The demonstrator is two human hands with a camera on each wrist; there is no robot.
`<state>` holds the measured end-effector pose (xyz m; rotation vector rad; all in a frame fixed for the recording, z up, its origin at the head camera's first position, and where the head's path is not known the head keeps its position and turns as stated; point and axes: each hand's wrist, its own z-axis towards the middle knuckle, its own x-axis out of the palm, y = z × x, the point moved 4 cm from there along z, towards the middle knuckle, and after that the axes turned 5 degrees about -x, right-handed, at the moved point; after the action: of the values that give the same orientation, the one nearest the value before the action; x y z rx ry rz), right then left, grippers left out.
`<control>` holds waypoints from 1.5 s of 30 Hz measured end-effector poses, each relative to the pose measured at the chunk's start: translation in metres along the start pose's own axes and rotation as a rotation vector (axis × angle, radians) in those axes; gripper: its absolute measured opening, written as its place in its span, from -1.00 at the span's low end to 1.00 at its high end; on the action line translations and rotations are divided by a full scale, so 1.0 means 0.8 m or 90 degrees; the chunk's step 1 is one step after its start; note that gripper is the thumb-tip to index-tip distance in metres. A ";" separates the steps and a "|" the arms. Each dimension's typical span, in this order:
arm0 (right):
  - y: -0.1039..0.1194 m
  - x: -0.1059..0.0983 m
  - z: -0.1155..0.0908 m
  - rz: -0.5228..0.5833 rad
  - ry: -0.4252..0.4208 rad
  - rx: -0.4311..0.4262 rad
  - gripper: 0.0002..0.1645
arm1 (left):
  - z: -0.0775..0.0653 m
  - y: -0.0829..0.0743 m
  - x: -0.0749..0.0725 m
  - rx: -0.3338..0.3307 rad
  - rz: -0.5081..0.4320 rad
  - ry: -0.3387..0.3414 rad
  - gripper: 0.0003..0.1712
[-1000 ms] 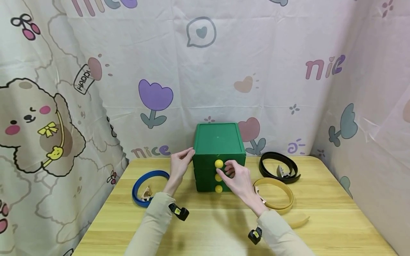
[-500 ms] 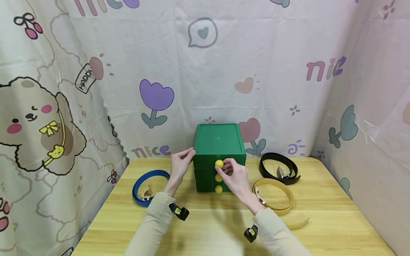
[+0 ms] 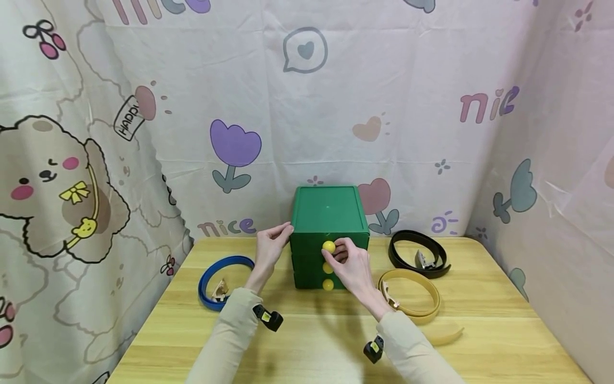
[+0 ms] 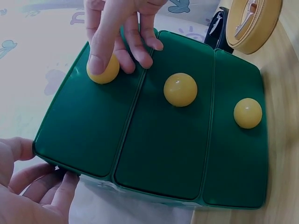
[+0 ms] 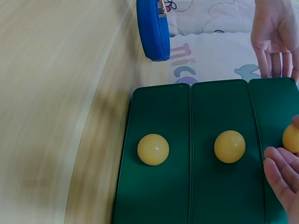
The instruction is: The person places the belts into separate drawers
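A small green drawer cabinet (image 3: pixel 330 209) stands at the back of the table, with three drawer fronts one above another, all shut. Each front bears a round yellow knob. My right hand (image 3: pixel 354 266) pinches the top knob (image 3: pixel 328 247) between thumb and fingers; in the left wrist view the thumb lies over this knob (image 4: pixel 108 72). Below it are the middle knob (image 4: pixel 180 89) and the bottom knob (image 4: pixel 247 113), both untouched. At the cabinet's upper left corner my left hand (image 3: pixel 269 249) grips the edge, its thumb on the corner and its fingers bent against the side.
Left of the cabinet lies a coiled blue belt (image 3: pixel 206 282) with a gold-coloured buckle. To the right are a coiled black belt (image 3: pixel 397 255) and, nearer, a coiled tan belt (image 3: pixel 434 290) whose loose end extends forward. A printed cloth (image 3: pixel 307 133) hangs behind and beside the table.
My right hand's thumb and fingers have closed in on the top knob, coming slightly left and pinching it. The left hand keeps its place at the corner; the drawers look unmoved.
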<state>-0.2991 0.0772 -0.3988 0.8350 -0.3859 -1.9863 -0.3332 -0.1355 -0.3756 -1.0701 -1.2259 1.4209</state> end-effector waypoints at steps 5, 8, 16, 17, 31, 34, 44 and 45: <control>0.000 -0.001 0.000 0.015 -0.005 0.001 -0.75 | 0.000 -0.002 0.002 -0.003 -0.006 0.001 -0.63; 0.000 -0.002 0.001 0.019 -0.005 0.002 -0.76 | -0.001 -0.003 0.003 -0.001 -0.007 0.002 -0.64; 0.002 -0.004 0.000 0.028 -0.002 -0.005 -0.77 | -0.001 -0.003 0.002 0.001 -0.004 0.004 -0.64; 0.002 -0.004 -0.001 0.028 -0.001 -0.005 -0.77 | -0.001 -0.003 0.002 0.000 -0.005 0.005 -0.64; 0.008 -0.007 -0.013 0.036 -0.006 -0.004 -0.77 | -0.002 -0.001 -0.001 -0.007 0.007 0.007 -0.62; 0.010 -0.007 -0.016 0.038 -0.009 -0.010 -0.78 | -0.001 -0.001 -0.002 -0.011 0.008 0.006 -0.63; 0.015 -0.009 -0.024 0.052 -0.025 -0.036 -0.76 | -0.004 -0.002 -0.002 -0.011 0.015 0.005 -0.62; 0.015 -0.010 -0.025 0.054 -0.025 -0.036 -0.75 | -0.004 -0.003 -0.002 -0.011 0.017 0.004 -0.62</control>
<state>-0.2751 0.0784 -0.4030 0.7339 -0.3794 -1.9290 -0.3295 -0.1363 -0.3739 -1.1060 -1.2262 1.4276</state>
